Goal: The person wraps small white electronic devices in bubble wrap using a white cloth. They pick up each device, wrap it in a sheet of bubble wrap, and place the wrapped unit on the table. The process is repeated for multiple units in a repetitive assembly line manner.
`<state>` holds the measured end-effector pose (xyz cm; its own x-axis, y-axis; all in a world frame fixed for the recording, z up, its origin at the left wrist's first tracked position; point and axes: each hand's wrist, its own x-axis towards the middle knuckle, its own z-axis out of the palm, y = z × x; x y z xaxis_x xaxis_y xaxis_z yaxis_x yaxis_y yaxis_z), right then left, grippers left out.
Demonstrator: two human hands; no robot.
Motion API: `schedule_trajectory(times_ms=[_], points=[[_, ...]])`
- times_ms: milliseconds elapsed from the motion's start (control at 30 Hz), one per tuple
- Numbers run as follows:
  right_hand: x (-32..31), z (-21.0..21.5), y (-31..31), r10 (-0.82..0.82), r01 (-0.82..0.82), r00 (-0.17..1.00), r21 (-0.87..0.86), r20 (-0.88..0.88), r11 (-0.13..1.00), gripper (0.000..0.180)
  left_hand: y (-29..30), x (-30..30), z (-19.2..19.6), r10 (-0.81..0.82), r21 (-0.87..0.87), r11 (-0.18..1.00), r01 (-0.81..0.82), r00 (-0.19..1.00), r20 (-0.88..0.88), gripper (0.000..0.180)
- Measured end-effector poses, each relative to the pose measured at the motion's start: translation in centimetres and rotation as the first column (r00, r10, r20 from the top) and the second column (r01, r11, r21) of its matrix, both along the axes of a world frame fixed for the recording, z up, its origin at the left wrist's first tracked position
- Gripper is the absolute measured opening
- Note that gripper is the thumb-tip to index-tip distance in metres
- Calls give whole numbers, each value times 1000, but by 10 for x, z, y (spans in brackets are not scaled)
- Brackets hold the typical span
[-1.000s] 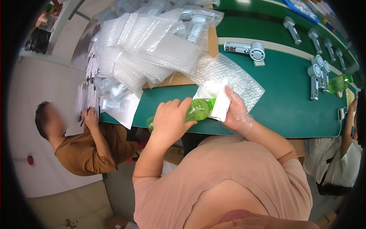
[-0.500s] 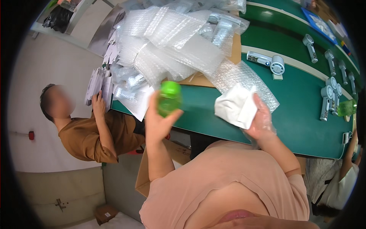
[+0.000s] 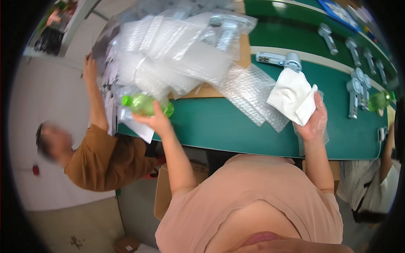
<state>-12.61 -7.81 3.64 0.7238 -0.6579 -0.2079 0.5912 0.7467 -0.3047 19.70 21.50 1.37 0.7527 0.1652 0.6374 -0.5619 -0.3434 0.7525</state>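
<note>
My left hand [image 3: 157, 121] is closed around a clear green plastic bottle [image 3: 145, 104] with a bright green cap. The bottle is tipped on its side, cap to the left, above the table's left part. A clear plastic glove covers my right hand [image 3: 314, 120], which grips a folded white cloth [image 3: 291, 96] over the right side of the table. Just beyond the cloth lies a grey handheld fan [image 3: 280, 60] with a round head, partly covered by the cloth. A sheet of bubble wrap [image 3: 249, 95] is spread between my hands.
A heap of bubble wrap bags [image 3: 164, 50] fills the far left of the green table [image 3: 202, 130]. Several grey fans [image 3: 354, 90] and another green bottle [image 3: 379, 101] are at the right. A co-worker in brown [image 3: 99, 162] is on the left; another person [image 3: 377, 189] sits at right.
My left hand has moved left, and the bottle has gone from upright to sideways. My right hand has carried the cloth right and away, up to the fan. The co-worker's arm reaches farther out.
</note>
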Motion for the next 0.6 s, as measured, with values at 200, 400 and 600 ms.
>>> schedule_trajectory(times_ms=[200,400,600], points=[[-35,-17,-30,-128,151,978,-142,162,978,55,-41,-67,29,-404,-3,914,405,911,79,34],[-45,-13,-37,-217,223,971,-55,95,973,56,-150,-174,23,-967,424,116,898,200,-160,13],[-85,-4,-55,-358,360,933,-66,39,931,58,-198,-198,32,-958,476,-14,879,125,-260,13]])
